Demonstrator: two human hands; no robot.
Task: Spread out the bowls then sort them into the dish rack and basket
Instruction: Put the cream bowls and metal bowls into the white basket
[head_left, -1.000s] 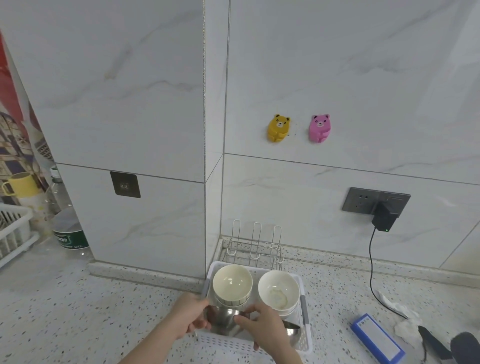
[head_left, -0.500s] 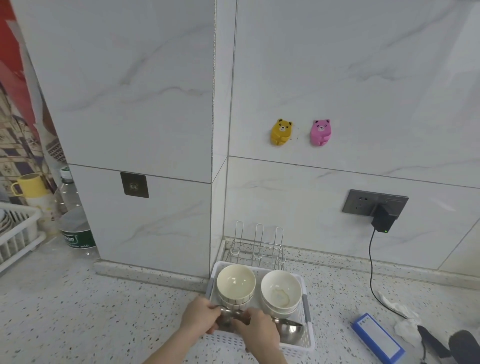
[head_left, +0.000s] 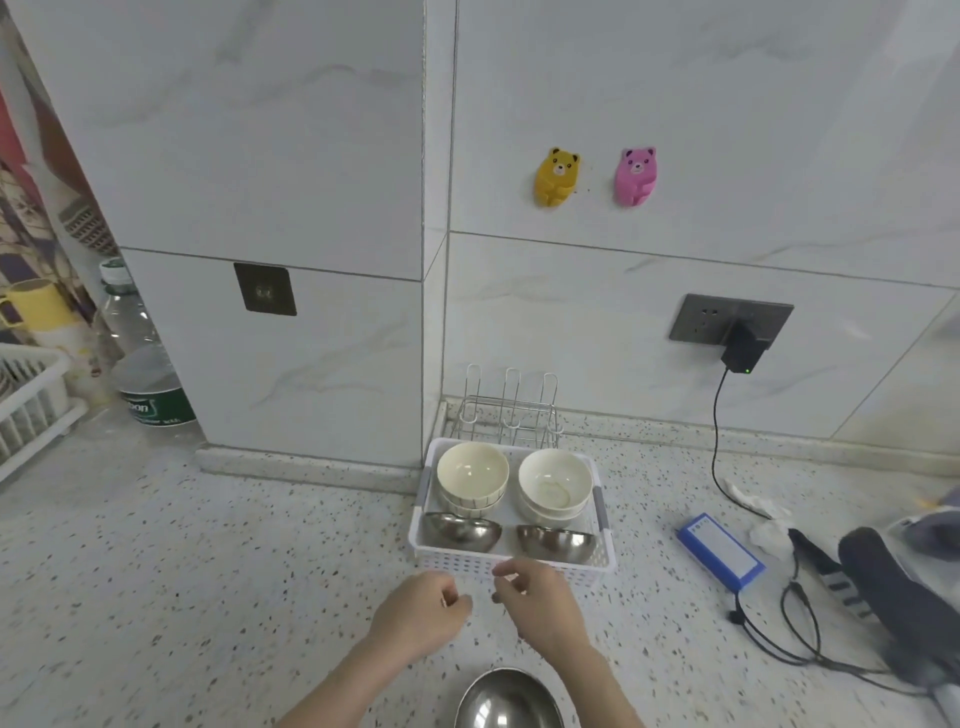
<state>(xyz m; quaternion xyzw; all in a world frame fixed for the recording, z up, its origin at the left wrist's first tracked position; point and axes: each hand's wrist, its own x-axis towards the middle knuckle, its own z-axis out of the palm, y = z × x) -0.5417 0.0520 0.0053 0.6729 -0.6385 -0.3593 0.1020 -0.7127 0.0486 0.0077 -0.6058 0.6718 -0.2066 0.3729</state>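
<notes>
Inside the basket (head_left: 511, 564), four bowl piles are sitting; rack (head_left: 511, 410) behind is holding none. One steel bowl (head_left: 506, 699) is waiting near both hands (head_left: 483, 610), loosely curled, holding nothing.

Partly legible white lettering on green label of plastic bottle (head_left: 150, 384), ending in "on"; smaller line beneath unreadable. Printed label on blue box (head_left: 720, 556) too small to read.
</notes>
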